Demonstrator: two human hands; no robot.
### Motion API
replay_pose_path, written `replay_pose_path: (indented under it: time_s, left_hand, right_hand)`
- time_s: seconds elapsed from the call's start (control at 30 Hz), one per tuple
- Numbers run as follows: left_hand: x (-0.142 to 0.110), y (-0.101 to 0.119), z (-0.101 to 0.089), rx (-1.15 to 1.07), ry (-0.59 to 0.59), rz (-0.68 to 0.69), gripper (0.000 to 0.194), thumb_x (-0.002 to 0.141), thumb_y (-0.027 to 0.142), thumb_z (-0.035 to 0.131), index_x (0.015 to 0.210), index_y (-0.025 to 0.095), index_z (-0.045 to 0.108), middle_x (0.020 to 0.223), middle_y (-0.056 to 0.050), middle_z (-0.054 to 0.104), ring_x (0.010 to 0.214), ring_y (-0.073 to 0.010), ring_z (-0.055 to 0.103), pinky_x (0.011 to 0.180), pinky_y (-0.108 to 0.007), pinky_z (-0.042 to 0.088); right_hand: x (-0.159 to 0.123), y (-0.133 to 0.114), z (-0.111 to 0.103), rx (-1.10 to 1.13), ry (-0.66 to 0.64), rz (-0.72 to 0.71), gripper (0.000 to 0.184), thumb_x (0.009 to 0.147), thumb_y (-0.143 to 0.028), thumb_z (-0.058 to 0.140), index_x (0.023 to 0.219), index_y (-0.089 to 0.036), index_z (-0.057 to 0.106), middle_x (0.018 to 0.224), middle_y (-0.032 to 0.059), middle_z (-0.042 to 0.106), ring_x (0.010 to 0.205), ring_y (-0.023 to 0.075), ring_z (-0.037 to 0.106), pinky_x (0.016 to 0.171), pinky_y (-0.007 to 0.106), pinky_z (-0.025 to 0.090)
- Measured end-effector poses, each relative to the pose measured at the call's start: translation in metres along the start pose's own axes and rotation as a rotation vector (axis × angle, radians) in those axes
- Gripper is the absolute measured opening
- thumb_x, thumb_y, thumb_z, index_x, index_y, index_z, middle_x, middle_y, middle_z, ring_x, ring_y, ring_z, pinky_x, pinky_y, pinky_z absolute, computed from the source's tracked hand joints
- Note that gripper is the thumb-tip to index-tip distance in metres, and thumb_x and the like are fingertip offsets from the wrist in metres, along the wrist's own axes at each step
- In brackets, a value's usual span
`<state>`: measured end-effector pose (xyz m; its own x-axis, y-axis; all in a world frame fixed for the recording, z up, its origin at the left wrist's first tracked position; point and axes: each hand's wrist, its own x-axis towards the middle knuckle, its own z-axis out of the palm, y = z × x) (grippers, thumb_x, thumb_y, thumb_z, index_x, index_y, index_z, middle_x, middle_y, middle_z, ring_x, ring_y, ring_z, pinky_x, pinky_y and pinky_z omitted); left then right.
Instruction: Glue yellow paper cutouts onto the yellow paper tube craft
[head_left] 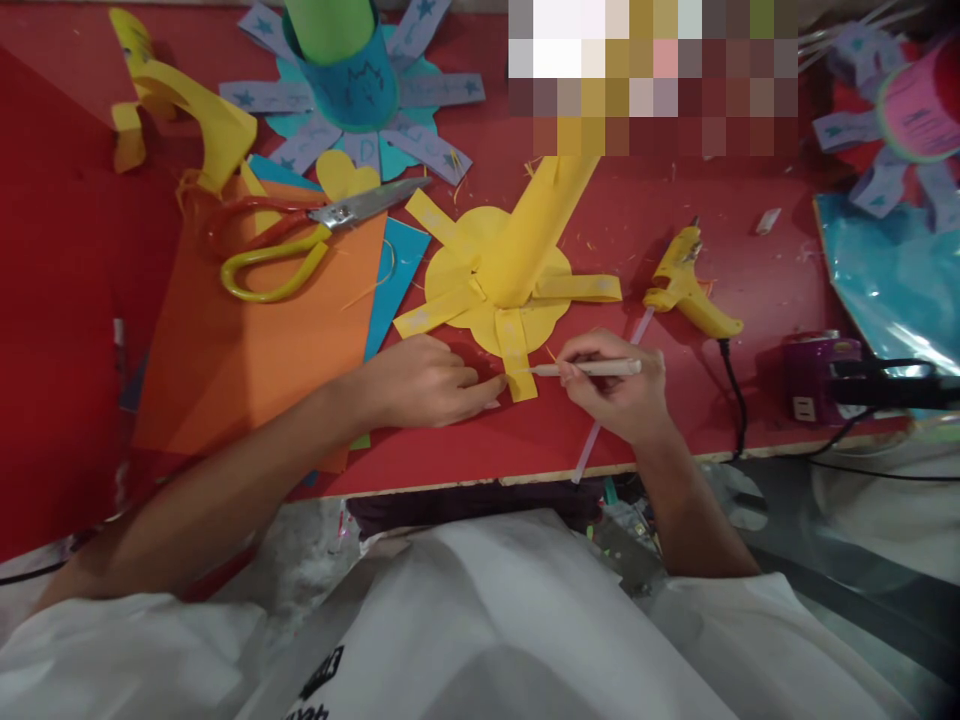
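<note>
My right hand (619, 385) is closed around a slim white pen (611, 368). The pen's tip is at a yellow paper strip (516, 350) that points toward me. On the strip's left edge rests the index finger of my left hand (431, 385); the other fingers are curled in and the thumb is mostly hidden. This strip belongs to a yellow paper craft with a scalloped round base (450, 275), several looped strips around it, and a tall yellow paper tube (536, 230) tilted to the upper right.
Red-and-yellow-handled scissors (274, 275) lie on orange sheets (255, 370) at left. A yellow glue gun (686, 285) sits at right, its cord running to the table edge near a purple box (817, 370). A blue paper craft (352, 90) and a pink one (919, 110) stand behind.
</note>
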<state>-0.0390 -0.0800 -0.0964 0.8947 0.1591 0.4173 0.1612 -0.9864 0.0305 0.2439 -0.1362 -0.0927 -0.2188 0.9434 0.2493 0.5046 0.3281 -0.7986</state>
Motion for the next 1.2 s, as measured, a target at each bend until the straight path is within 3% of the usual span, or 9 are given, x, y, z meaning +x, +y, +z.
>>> replay_pose_path:
  time_s: [0.4, 1.0, 1.2]
  left_hand:
    - [-0.0012, -0.0009, 0.0013, -0.019, -0.025, -0.005, 0.032, 0.115, 0.021, 0.044, 0.104, 0.017, 0.073, 0.061, 0.002, 0.065, 0.051, -0.0129, 0.061, 0.049, -0.033, 0.032]
    - [-0.0017, -0.0002, 0.0011, -0.014, -0.043, -0.008, 0.026, 0.115, 0.026, 0.050, 0.114, 0.016, 0.074, 0.063, 0.002, 0.068, 0.054, -0.0122, 0.063, 0.050, -0.031, 0.032]
    - [-0.0020, -0.0002, 0.0005, -0.021, -0.077, -0.013, 0.027, 0.116, 0.026, 0.048, 0.114, 0.017, 0.074, 0.064, 0.001, 0.068, 0.055, -0.0123, 0.064, 0.050, -0.030, 0.033]
  right_hand:
    - [0.0022, -0.0026, -0.0023, 0.057, -0.097, -0.075, 0.009, 0.095, -0.022, 0.073, 0.086, -0.022, 0.072, 0.075, -0.0018, 0.077, 0.056, 0.0091, 0.061, 0.051, 0.023, 0.042]
    - [0.0014, 0.0018, 0.0013, -0.003, -0.024, -0.060, 0.003, 0.100, -0.024, 0.074, 0.098, -0.026, 0.074, 0.082, -0.0017, 0.079, 0.060, 0.0120, 0.067, 0.055, 0.025, 0.049]
    - [0.0020, -0.0002, 0.0006, 0.001, -0.020, -0.072, 0.009, 0.097, -0.019, 0.070, 0.090, -0.025, 0.072, 0.075, -0.0022, 0.075, 0.056, 0.0116, 0.063, 0.052, 0.025, 0.045]
